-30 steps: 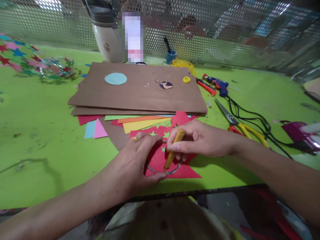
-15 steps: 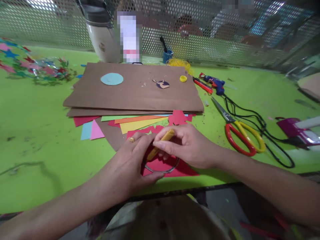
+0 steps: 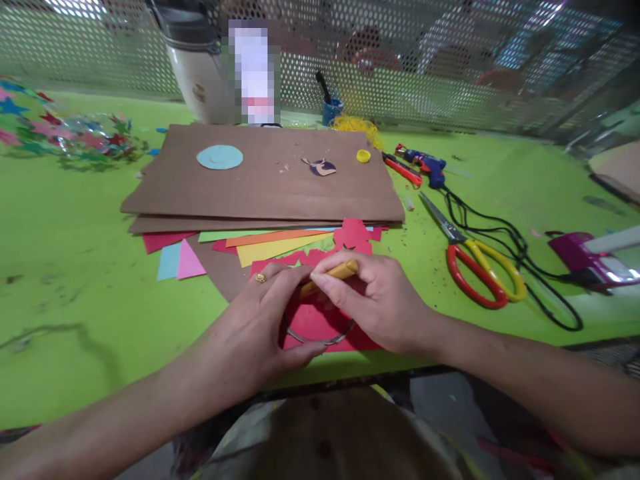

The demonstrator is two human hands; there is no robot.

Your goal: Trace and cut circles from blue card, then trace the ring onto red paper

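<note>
My left hand curves its thumb and fingers around a thin round ring, holding it flat on a sheet of red paper. In my right hand is a slim yellow pen-like tool, pinched between thumb and fingers. It slants down to the left inside the far part of the ring; my fingers hide its tip. Just beyond my hands lie red paper pieces with cut edges, and strips of orange paper and yellow paper.
Folded brown paper bears a light blue disc and a yellow cap. On the right lie scissors, a red cutter and a glue gun with its black cord. A white flask stands behind.
My right hand has turned the yellow tool to a flatter slant and shifted it toward the ring's far side. My left hand stays on the ring. The whole view has shifted slightly.
</note>
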